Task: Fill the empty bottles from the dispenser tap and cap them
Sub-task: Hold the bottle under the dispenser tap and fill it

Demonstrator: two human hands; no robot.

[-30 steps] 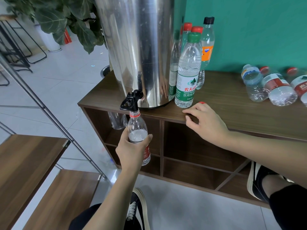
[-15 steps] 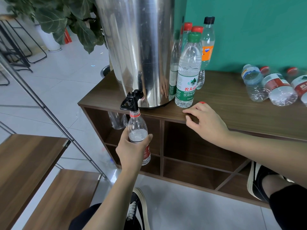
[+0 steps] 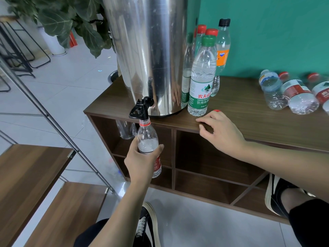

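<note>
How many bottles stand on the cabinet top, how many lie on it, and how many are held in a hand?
Standing bottles: 4
Lying bottles: 3
Held bottle, in the left hand: 1
Total: 8

The rightmost lying bottle [image 3: 323, 93] is cut off by the edge; a red cap [image 3: 216, 110] hides behind fingers.
</note>
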